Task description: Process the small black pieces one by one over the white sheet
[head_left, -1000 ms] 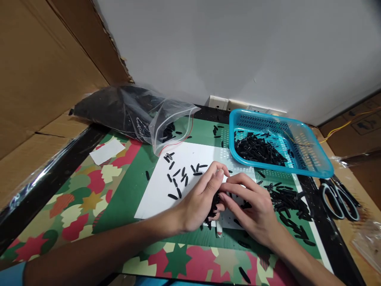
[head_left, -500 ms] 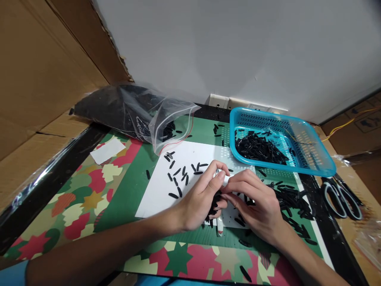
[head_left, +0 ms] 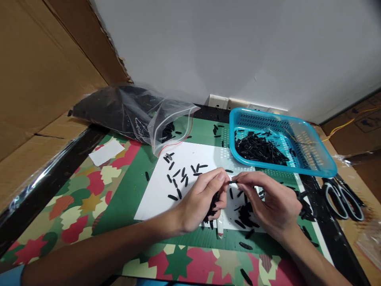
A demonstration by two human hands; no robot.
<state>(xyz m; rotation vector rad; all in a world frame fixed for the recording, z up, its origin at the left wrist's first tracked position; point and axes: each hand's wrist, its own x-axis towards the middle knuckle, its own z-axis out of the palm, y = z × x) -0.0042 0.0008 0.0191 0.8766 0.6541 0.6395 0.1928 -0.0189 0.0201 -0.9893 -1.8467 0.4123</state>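
Observation:
My left hand (head_left: pixel 199 200) is closed around a bunch of small black oblong pieces (head_left: pixel 212 208), some poking out below its fingers. Thumb and forefinger of my right hand (head_left: pixel 272 204) pinch one slim black piece (head_left: pixel 232 182), whose other end meets my left fingertips. Beneath both hands lies a white sheet (head_left: pixel 157 194), with loose black pieces scattered over its left part and a small heap (head_left: pixel 246 214) between the hands. A white stick-like thing with a red band (head_left: pixel 220 229) lies under my left hand, its upper part hidden.
A blue perforated basket (head_left: pixel 312 171) holding many black pieces stands at the back right. Scissors (head_left: pixel 342 198) lie right of it. At the back left rests an open clear zip bag (head_left: pixel 125 111) full of black material. A paper slip (head_left: pixel 106 152) lies on the patterned mat (head_left: pixel 119 206).
My right hand has moved right and slightly away from the left, and a slim black piece now shows between the fingertips. My left hand stays nearly in place, still holding its bunch.

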